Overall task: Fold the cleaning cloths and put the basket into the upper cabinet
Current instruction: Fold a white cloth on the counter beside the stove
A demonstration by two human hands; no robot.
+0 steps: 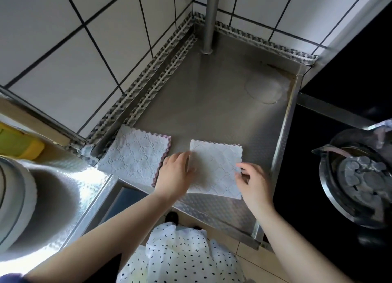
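Head view: two folded cleaning cloths lie side by side on a steel counter, both hands at the nearer one.

White cloth [216, 168] lies flat near the counter's front edge; the left hand [175, 174] rests on its left edge with fingers straight, and the right hand [253, 182] pinches its right edge. A second cloth [133, 155] (pink-trimmed) lies apart to the left, untouched. One metal pipe [209, 19] rises in the corner of the steel counter [212, 104], between white tiled walls [63, 49]. One gas burner [360, 176] sits to the right.

Bare counter [212, 104] beyond cloths [135, 155]; corner pipe [209, 19].
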